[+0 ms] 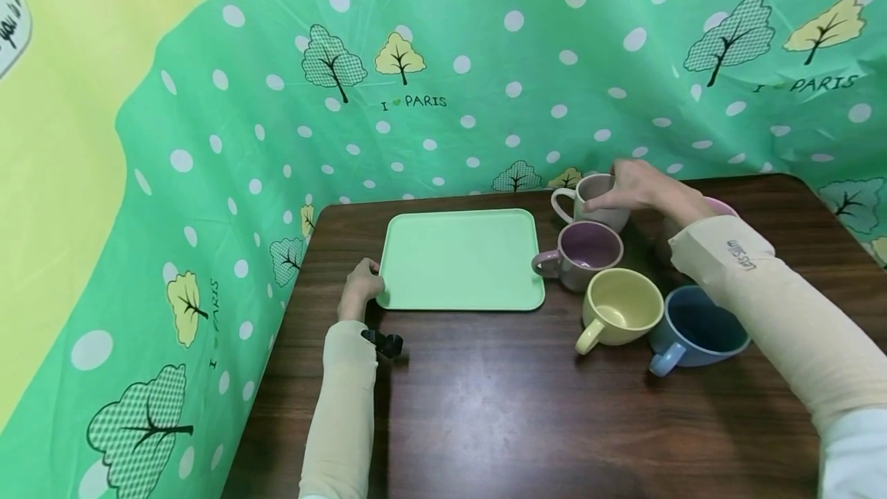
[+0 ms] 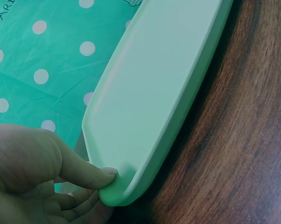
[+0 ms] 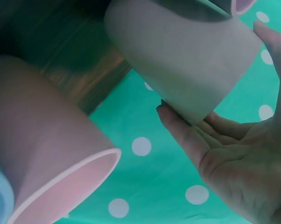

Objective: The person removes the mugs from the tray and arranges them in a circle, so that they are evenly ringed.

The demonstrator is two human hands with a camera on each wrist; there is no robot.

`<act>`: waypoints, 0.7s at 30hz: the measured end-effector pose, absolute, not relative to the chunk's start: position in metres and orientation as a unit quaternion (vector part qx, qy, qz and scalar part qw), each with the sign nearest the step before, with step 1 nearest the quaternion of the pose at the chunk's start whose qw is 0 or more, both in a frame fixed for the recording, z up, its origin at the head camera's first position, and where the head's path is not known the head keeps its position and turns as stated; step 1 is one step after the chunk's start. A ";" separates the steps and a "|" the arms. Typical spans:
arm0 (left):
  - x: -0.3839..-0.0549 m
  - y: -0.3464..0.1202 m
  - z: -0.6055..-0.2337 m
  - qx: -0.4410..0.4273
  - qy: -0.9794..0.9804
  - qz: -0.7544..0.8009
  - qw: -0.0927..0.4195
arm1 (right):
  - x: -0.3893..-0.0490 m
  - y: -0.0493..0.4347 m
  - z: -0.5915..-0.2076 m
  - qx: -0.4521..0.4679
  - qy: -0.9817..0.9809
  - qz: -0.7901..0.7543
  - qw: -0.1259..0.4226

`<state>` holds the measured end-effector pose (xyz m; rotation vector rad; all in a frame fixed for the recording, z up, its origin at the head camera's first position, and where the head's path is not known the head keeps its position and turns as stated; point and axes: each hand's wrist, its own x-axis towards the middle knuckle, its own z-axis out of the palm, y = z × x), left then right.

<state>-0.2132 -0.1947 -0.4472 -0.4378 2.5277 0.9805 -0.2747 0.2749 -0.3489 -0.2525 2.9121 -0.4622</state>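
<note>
A light green tray (image 1: 460, 260) lies on the brown table. At its near left corner my left hand (image 1: 360, 289) pinches the rim, the thumb (image 2: 96, 175) on top and the other fingers at the outside edge. To the right of the tray, my right hand (image 1: 640, 187) grips a pale grey mug (image 1: 610, 214) by its rim, thumb on one side and fingers on the other. Just in front of that mug stands a purple mug (image 1: 578, 277), its handle over the tray's right edge. In the right wrist view the grey mug (image 3: 192, 60) appears tilted by the camera angle.
A yellow mug (image 1: 621, 306) and a blue mug (image 1: 707, 329) stand nearer on the right. A pink mug (image 1: 722, 208) is mostly hidden behind my right forearm. A green dotted cloth (image 1: 485, 129) hangs along the table's back and left edges.
</note>
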 end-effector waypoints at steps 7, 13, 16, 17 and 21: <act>-0.213 -0.195 -0.449 -0.156 0.904 0.348 0.195 | -0.271 0.283 -0.352 -0.081 0.983 -0.136 0.094; -0.213 -0.194 -0.449 -0.163 0.900 0.350 0.201 | -0.269 0.288 -0.358 -0.085 0.983 -0.134 0.091; -0.213 -0.195 -0.450 -0.160 0.901 0.350 0.199 | -0.268 0.290 -0.361 -0.086 0.983 -0.135 0.086; -0.213 -0.195 -0.450 -0.158 0.902 0.349 0.197 | -0.268 0.290 -0.362 -0.088 0.983 -0.135 0.085; -0.214 -0.196 -0.450 -0.149 0.907 0.346 0.190 | -0.267 0.291 -0.363 -0.084 0.983 -0.137 0.088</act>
